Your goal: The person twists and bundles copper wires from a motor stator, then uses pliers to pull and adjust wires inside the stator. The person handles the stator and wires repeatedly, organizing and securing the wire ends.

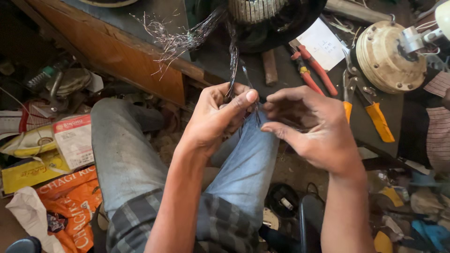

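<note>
My left hand [220, 117] pinches a bundle of thin dark wire strands [233, 61] that run up to a round motor stator [262, 14] on the workbench. My right hand [314, 126] sits just to the right, fingers curled, its fingertips on a thin strand by the left thumb. Loose frayed wires [173, 40] spread out from the stator over the bench. Both hands hover over my knees in blue jeans [248, 159].
Red-handled pliers [314, 68] and orange-handled cutters [370, 112] lie on the dark bench beside a white paper slip [323, 44] and a round cream motor cover [391, 56]. A wooden panel [117, 51] stands at left. Bags and packets [56, 159] litter the floor. Another person's striped sleeve [438, 122] shows at right.
</note>
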